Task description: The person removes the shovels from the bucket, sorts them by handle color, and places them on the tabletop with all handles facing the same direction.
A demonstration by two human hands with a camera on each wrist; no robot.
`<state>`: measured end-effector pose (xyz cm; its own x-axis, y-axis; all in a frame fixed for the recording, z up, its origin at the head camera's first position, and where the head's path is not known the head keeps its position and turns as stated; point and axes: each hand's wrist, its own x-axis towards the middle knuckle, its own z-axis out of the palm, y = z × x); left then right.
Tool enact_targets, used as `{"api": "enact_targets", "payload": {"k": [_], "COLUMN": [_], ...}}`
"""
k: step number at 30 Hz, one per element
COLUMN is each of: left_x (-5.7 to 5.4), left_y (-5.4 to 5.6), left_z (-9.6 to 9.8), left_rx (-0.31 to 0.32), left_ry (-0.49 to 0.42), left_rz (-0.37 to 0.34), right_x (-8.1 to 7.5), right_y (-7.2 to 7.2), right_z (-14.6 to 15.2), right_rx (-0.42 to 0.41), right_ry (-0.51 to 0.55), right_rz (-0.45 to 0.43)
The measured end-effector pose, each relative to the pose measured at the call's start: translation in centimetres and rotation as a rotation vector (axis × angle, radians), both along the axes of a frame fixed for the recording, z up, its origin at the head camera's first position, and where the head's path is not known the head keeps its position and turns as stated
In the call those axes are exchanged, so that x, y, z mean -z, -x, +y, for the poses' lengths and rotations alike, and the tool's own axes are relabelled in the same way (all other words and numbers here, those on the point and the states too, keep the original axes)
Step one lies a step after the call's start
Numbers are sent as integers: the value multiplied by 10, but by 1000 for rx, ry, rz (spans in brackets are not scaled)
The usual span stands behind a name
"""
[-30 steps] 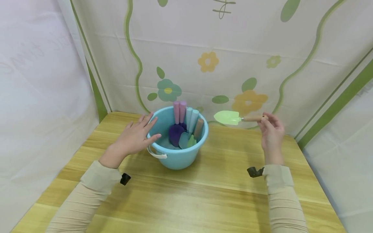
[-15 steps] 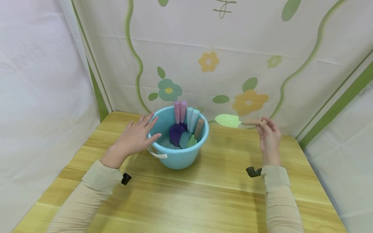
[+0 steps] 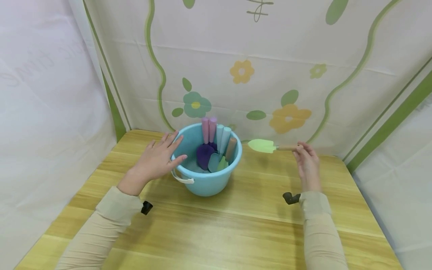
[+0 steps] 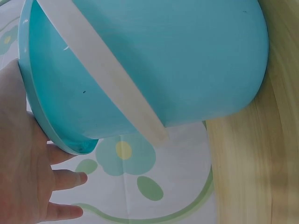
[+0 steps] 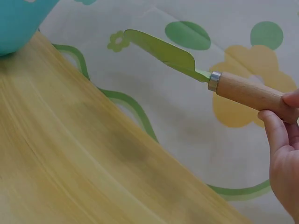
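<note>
My right hand pinches the end of the wooden handle of a light green garden trowel, to the right of the bucket. The trowel lies level in the air, its blade pointing left; the right wrist view shows the blade and the metal collar. My left hand rests on the left rim of a light blue bucket, fingers spread. Inside the bucket lean purple tools with pink handles, blue tools with light blue handles and a green tool with a brown handle.
The bucket stands on a wood-grain table. Its white carrying handle hangs down on the near left side. Behind the table hangs a pale cloth printed with flowers, with more cloth at both sides.
My right hand has come down and slightly left with the trowel, which is now lower over the table. The left hand and the bucket have stayed in place.
</note>
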<state>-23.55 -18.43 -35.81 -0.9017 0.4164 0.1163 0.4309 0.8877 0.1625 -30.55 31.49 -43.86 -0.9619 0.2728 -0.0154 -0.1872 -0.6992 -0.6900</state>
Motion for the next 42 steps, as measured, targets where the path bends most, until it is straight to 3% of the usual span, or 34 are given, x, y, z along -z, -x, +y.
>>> {"api": "enact_targets", "payload": {"k": [15,21,42], "left_x": [1,1,1], "left_y": [-1,0,0], "left_z": [0,0,1], "left_rx": [-3,-1,-3], "left_ry": [-4,-9,-20], "left_rz": [10,5,-13], "right_x": [22,29,44], "right_y": [6,8,13], "right_z": [-6,-8,-18], "right_rx": [-30,-36,-65], "right_ry": [-67,-126,-174], "right_rz": [-124,-129,-162]}}
